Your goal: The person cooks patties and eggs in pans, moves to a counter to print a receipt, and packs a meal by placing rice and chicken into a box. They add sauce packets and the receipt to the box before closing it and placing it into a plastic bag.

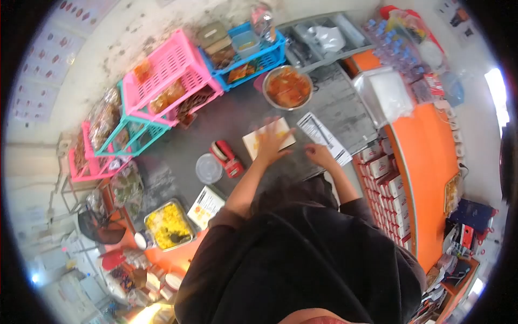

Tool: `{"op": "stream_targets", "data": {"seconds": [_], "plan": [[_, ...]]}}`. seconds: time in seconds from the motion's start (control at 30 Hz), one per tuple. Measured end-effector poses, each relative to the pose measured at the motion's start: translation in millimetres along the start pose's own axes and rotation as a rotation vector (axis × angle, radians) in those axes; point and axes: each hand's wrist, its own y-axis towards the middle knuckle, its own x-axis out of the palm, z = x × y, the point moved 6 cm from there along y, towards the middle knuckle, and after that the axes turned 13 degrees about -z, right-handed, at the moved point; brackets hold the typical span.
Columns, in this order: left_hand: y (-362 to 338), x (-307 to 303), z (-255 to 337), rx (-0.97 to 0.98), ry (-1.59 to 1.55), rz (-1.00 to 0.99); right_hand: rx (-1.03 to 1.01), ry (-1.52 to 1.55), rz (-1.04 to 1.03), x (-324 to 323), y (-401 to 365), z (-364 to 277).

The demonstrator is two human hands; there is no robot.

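Note:
My left hand lies with fingers spread over a cream rectangular pad or sheet with yellow marks, partly hiding it. To its right, my right hand is curled, close to a white printed sheet with a dark strip along it. Whether those curled fingers hold anything small is hidden. Left of the pad lies a red and black device, possibly a stapler. Beside that sits a round clear lid.
A metal bowl of reddish-orange food stands behind the pad. Pink and blue baskets line the wall. At the left are a tray of yellow food and a printed card. Stacked boxes fill shelving below the orange counter.

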Motion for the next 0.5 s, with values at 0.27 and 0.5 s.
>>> {"op": "stream_targets", "data": {"seconds": [0.27, 0.5], "plan": [[-28, 21, -7, -0.272, -0.019, 0.096, 0.167, 0.046, -0.026, -53, -44, 94], [-13, 9, -4, -0.366, -0.015, 0.022, 0.317, -0.513, 0.665, -305, -45, 230]]}}
